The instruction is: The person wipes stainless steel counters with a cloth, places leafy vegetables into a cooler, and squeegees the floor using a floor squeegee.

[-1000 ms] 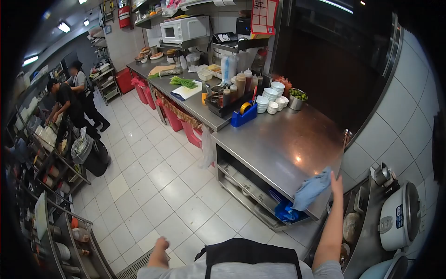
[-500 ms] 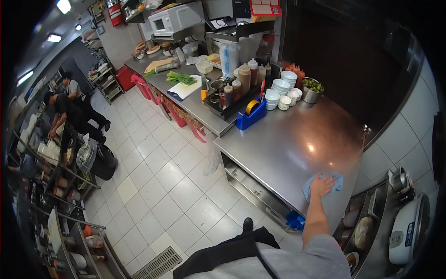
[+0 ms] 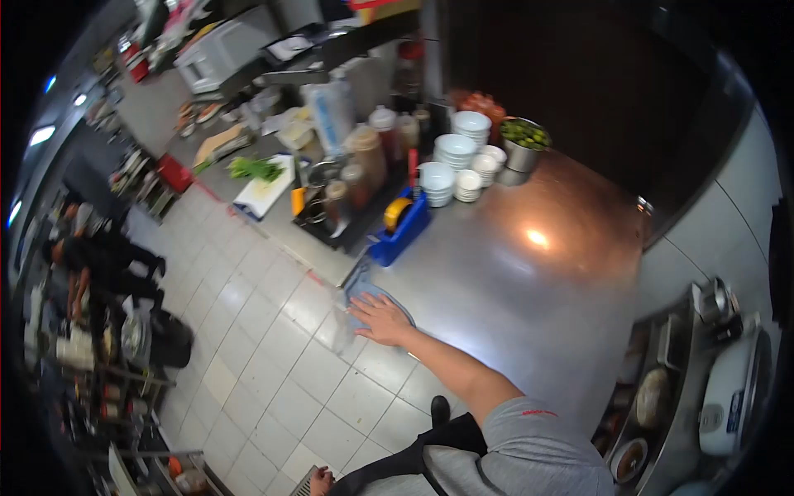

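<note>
As the blue cloth (image 3: 362, 287) lies at the tabletop's (image 3: 496, 273) near left corner, just beside the blue tape dispenser (image 3: 403, 238), we press our right hand (image 3: 382, 320) flat on it, fingers slightly apart. Beyond the dispenser we see stacked bowls (image 3: 455, 152). Our left hand (image 3: 321, 481) hangs low; we cannot tell how its fingers stand.

This is a restaurant-style kitchen: a large steel table (image 3: 546, 281) bears stacked bowls (image 3: 455, 150), squeeze bottles (image 3: 366, 155) and greens (image 3: 255, 169) on a cutting board (image 3: 266, 192); the blurred white box (image 3: 227, 51) beyond looks like a microwave.
</note>
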The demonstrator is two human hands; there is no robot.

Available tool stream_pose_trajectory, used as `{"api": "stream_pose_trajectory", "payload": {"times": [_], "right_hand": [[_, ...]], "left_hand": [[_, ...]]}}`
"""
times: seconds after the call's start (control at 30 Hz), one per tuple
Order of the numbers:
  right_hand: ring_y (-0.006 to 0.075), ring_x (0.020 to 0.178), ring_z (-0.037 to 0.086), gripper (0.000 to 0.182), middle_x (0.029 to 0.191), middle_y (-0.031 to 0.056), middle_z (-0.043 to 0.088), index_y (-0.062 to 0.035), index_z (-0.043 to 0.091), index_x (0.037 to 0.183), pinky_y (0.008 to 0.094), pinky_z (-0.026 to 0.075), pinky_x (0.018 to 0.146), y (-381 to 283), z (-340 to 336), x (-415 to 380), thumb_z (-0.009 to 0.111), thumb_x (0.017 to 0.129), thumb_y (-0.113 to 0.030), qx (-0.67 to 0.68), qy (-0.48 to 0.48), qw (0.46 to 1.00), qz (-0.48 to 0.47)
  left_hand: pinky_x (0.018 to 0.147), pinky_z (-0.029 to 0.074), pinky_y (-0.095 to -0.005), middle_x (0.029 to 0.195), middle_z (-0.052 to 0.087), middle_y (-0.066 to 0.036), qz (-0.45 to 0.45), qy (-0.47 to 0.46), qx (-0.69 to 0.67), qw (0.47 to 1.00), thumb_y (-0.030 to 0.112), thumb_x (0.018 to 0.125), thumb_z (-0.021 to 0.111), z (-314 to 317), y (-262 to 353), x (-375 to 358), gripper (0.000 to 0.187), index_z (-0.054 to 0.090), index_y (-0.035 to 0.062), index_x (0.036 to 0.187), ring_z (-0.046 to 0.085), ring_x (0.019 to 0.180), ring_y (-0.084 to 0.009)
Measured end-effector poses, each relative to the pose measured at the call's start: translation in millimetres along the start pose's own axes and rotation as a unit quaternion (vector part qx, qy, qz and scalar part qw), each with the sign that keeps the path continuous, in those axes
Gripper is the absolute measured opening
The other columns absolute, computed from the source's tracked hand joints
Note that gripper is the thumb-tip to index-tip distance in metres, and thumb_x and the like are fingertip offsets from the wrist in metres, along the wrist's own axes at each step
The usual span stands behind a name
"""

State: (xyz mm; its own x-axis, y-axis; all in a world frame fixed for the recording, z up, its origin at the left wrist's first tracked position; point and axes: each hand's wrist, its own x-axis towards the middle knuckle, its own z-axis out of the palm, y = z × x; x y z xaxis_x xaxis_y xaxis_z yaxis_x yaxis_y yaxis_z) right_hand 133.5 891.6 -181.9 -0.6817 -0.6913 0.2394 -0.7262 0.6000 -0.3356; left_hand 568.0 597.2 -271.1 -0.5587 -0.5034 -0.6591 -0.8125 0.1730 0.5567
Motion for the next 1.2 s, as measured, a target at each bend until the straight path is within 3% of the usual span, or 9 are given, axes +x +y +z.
{"api": "stream_pose_trajectory", "payload": {"times": [0.3, 0.5, 0.63, 0.7, 0.87, 0.97, 1.07, 1.1, 1.2], "right_hand": [[0.0325, 0.111, 0.05, 0.042, 0.114, 0.0164, 0.057, -0.0036, 0.057, 0.112, 0.0435, 0.038, 0.095, 265, -170, -269, 0.063, 0.077, -0.025, -0.247, 0.242, 0.899, 0.27], [0.0417, 0.129, 0.023, 0.063, 0.144, 0.017, 0.022, -0.0059, 0.029, 0.137, 0.0476, 0.023, 0.104, 217, -181, -419, 0.043, 0.089, -0.044, -0.278, 0.077, 0.719, 0.633], [0.0389, 0.13, 0.024, 0.056, 0.143, 0.0182, 0.025, -0.0023, 0.033, 0.134, 0.0469, 0.023, 0.103, 142, -122, -375, 0.043, 0.089, -0.034, -0.305, 0.076, 0.76, 0.569], [0.0381, 0.13, 0.026, 0.05, 0.142, 0.0192, 0.028, 0.001, 0.038, 0.13, 0.0465, 0.023, 0.103, 95, -92, -338, 0.043, 0.089, -0.026, -0.246, 0.141, 0.874, 0.394], [0.0303, 0.124, 0.038, 0.038, 0.128, 0.0194, 0.046, 0.0008, 0.051, 0.119, 0.0439, 0.025, 0.102, 3, -39, -207, 0.042, 0.09, -0.022, 0.072, 0.129, 0.952, 0.267], [0.0226, 0.116, 0.045, 0.038, 0.121, 0.0154, 0.053, 0.0009, 0.052, 0.118, 0.0321, 0.03, 0.099, -67, -36, -130, 0.039, 0.095, -0.026, 0.448, -0.044, 0.833, 0.321], [0.017, 0.116, 0.042, 0.043, 0.126, 0.0121, 0.048, 0.0019, 0.045, 0.125, 0.028, 0.032, 0.098, -152, -4, -74, 0.038, 0.096, -0.029, 0.565, -0.129, 0.787, 0.211], [0.017, 0.117, 0.041, 0.045, 0.128, 0.012, 0.046, 0.0021, 0.042, 0.128, 0.0284, 0.031, 0.098, -174, 10, -62, 0.039, 0.096, -0.029, 0.559, -0.083, 0.815, 0.126], [0.0173, 0.128, 0.029, 0.049, 0.136, 0.0102, 0.036, 0.0035, 0.032, 0.134, 0.029, 0.022, 0.105, -186, 36, -17, 0.036, 0.097, -0.028, 0.728, -0.174, 0.635, 0.191]], "left_hand": [[0.07, 0.049, -0.03, 0.084, 0.065, -0.013, 0.005, -0.108, 0.177, 0.978, 0.023, 0.079, 0.06, 31, 24, 28, 0.039, 0.057, 0.0009, 0.111, 0.063, 0.076, -0.0194], [0.074, 0.05, -0.0315, 0.087, 0.066, -0.014, 0.063, -0.131, 0.24, 0.96, 0.028, 0.078, 0.065, 10, -16, 55, 0.039, 0.06, 0.0042, 0.108, 0.064, 0.08, -0.0212], [0.086, 0.047, -0.0354, 0.1, 0.064, -0.017, 0.039, -0.122, 0.259, 0.957, 0.027, 0.074, 0.058, 42, 61, 18, 0.041, 0.06, 0.0066, 0.109, 0.06, 0.097, -0.0303], [0.085, 0.047, -0.0357, 0.1, 0.064, -0.018, 0.1, -0.149, 0.232, 0.956, 0.027, 0.075, 0.058, 71, 55, 45, 0.041, 0.059, 0.0059, 0.11, 0.061, 0.095, -0.0306], [0.085, 0.046, -0.0361, 0.101, 0.063, -0.016, 0.294, -0.178, 0.131, 0.93, 0.035, 0.085, 0.052, 124, 155, 42, 0.04, 0.058, 0.0046, 0.111, 0.059, 0.097, -0.0287], [0.087, 0.046, -0.0382, 0.117, 0.055, -0.014, 0.135, -0.294, -0.252, 0.912, 0.052, 0.09, 0.039, 129, 229, 26, 0.054, 0.049, 0.0103, 0.123, 0.056, 0.102, -0.0284], [0.078, 0.049, -0.0331, 0.1, 0.059, -0.013, 0.072, -0.336, -0.589, 0.731, 0.058, 0.089, 0.033, 95, 297, -9, 0.061, 0.048, 0.0069, 0.119, 0.058, 0.089, -0.0235], [0.074, 0.048, -0.0318, 0.093, 0.058, -0.011, 0.08, -0.309, -0.609, 0.726, 0.056, 0.09, 0.034, 83, 295, 2, 0.056, 0.05, 0.0069, 0.112, 0.057, 0.084, -0.0213], [0.056, 0.04, -0.0299, 0.068, 0.05, -0.002, 0.119, -0.204, -0.637, 0.734, 0.041, 0.092, 0.04, 47, 285, 51, 0.035, 0.053, 0.0116, 0.081, 0.049, 0.062, -0.0144]]}}
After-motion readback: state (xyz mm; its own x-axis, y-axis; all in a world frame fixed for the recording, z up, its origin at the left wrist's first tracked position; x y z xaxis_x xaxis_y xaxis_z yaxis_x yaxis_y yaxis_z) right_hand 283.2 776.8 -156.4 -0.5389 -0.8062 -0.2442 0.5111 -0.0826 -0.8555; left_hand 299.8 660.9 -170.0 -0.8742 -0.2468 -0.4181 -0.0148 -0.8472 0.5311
